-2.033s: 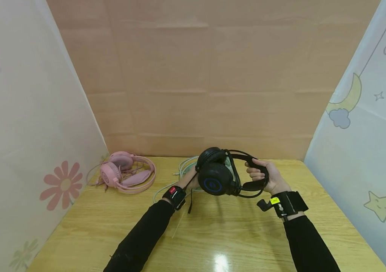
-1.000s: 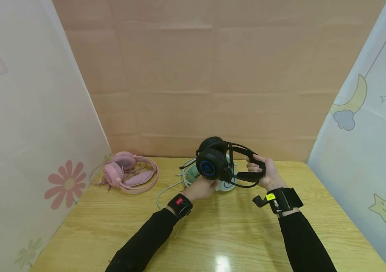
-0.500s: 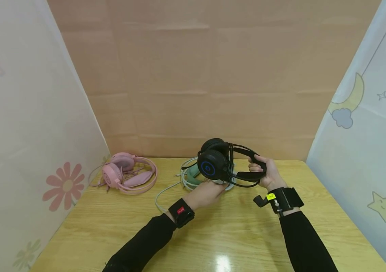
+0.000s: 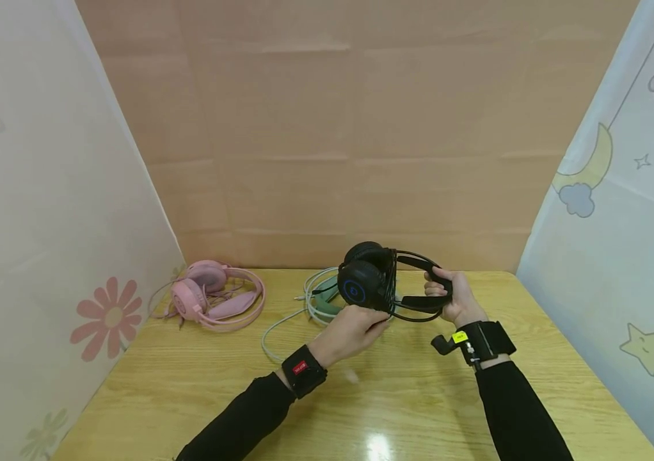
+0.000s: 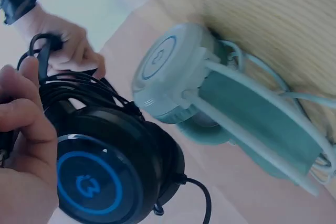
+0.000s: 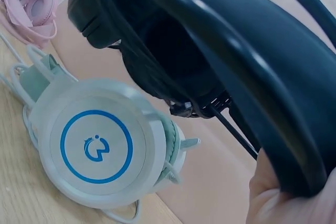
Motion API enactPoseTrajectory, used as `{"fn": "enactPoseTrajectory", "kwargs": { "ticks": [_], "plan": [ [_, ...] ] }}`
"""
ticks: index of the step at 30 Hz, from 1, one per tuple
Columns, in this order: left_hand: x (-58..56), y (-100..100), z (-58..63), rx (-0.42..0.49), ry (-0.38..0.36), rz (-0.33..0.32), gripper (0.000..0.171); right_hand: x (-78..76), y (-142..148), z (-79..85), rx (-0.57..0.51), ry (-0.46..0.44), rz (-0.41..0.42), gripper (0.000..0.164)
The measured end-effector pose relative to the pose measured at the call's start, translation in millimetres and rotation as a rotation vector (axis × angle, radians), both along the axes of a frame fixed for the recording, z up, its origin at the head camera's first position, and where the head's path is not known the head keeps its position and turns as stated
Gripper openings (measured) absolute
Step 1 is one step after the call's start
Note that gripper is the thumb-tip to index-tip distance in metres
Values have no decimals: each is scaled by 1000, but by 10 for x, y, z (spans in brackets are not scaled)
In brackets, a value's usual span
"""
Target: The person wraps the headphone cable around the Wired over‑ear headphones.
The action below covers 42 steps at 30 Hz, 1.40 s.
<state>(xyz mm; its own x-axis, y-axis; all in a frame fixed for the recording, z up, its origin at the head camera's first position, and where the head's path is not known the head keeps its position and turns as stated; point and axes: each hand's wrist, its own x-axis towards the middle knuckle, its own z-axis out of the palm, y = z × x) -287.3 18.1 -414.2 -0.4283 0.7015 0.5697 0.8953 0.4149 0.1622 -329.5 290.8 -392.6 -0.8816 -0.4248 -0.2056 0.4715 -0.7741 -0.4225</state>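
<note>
A person's right hand (image 4: pixel 458 299) gripped the headband (image 4: pixel 426 304) of black headphones (image 4: pixel 363 287) above the surface (image 4: pixel 419 390), near a pale green pair (image 4: pixel 327 299). The left hand (image 4: pixel 349 333), having moved from beside the ear cups (image 5: pixel 118 161) to below them, pinched the bundled cable (image 4: pixel 390 278), suggesting winding or unwinding was under way.

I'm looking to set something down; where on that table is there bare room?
Bare table shows between the right sleeve and patterned wall, between the left sleeve and pink headphones, and between both sleeves up front. Crowded: back centre, with black headphones, green headphones, left hand and right hand.
</note>
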Motion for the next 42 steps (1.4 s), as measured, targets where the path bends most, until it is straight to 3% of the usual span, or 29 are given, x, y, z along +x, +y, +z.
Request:
{"fn": "enactPoseTrajectory", "kwargs": {
  "ticks": [2, 5, 10, 13, 16, 21, 24, 32, 37, 42],
  "plan": [
    [10, -8, 22, 72, 9, -23, 9, 1, -2, -2, 0, 4, 0, 33],
    [1, -21, 70, 107, 129, -8, 6, -3, -8, -11, 8, 14, 3, 30],
    [-101, -69, 149, 4, 437, 68, 10, -19, -38, -23, 60, 33, 17, 26],
    [-174, -109, 179, -61, 524, 103, 20, -23, -55, -25, 98, 37, 28, 24],
    [-221, -137, 211, -103, 500, 123, 27, -25, -62, -27, 118, 56, 52, 23],
    [-283, -139, 288, -136, 300, 78, 26, -45, -45, -32, 118, 112, 92, 29],
    [-326, -103, 293, -165, 266, 60, 25, -58, 11, -39, 112, 137, 104, 31],
    [-354, 191, 205, -165, 479, 56, 24, -30, 321, -94, -4, 265, 207, 44],
    [-281, 366, 226, -146, 536, 61, 24, -8, 515, -138, -120, 348, 283, 53],
    [-247, 530, 225, -128, 564, 124, 23, 23, 692, -160, -187, 379, 276, 56]
  ]
}}
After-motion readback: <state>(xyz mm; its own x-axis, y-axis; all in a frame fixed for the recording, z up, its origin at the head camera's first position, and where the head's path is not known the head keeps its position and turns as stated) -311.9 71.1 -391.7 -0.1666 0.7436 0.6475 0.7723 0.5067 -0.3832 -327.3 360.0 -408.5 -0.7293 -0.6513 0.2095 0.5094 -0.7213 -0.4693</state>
